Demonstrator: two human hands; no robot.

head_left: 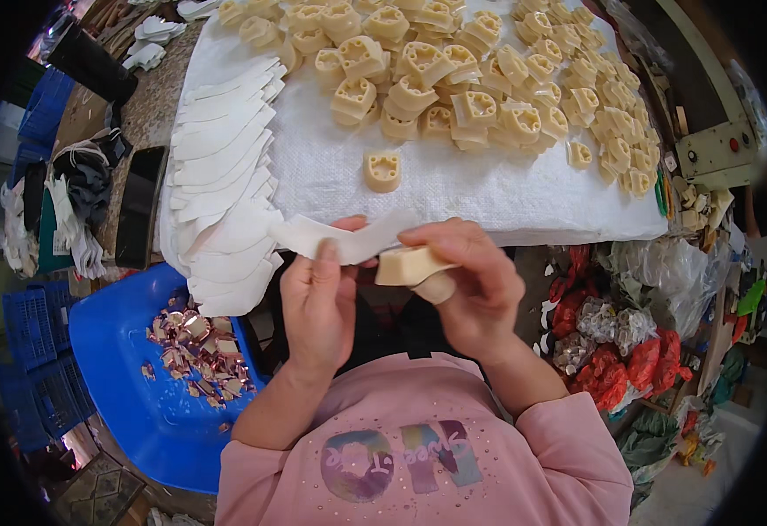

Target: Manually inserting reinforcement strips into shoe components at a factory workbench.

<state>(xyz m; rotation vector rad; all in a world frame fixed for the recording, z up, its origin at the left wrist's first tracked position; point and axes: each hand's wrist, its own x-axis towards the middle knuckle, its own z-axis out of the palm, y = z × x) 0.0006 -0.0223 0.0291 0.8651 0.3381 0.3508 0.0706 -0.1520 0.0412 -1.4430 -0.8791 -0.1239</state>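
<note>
My left hand (317,298) pinches a curved white strip (359,247) between thumb and fingers, just off the table's near edge. A cream shoe heel (405,267) is gripped in my right hand (484,280), close beside the strip. The right fingertips also reach the strip's right end; whether they hold it I cannot tell. Something pale and rounded covers a fingertip under the heel. One loose heel (382,171) stands alone on the white-covered table (313,171). To the left lies an overlapping row of similar white strips (225,175), its near end hanging past the edge.
Many cream heels (427,66) are heaped across the table's far side. At lower left stands a blue basin (138,421) with shiny pinkish pieces (199,351). A dark phone-like slab (140,206) lies left of the table. Red plastic bags (633,373) crowd the right side.
</note>
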